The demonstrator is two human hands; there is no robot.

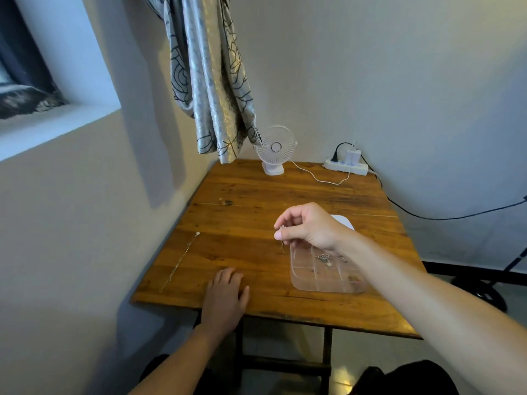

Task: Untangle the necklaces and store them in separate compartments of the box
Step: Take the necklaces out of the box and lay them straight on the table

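One silver necklace point(323, 258) lies in the clear plastic compartment box point(302, 282) at the wooden worktop's point(256, 195) front edge. Right hand point(309, 226) pinches a second thin chain point(282, 248) beside it. A third chain point(179, 260) lies along the left edge, and the left hand point(225, 292) rests flat.

Left grip point(226, 292): lower centre of frame, palm down, fingers straight and close together, thumb out to the right, resting flat on the surface point(251, 201). Left forearm bare, entering from the bottom edge and running up and right to the wrist. Right grip point(308, 226): centre of frame, raised, fingers curled, thumb and forefinger tips pinching a thin necklace point(282, 248) that hangs below them. Right forearm bare, entering from the lower right corner, extended diagonally up and left.
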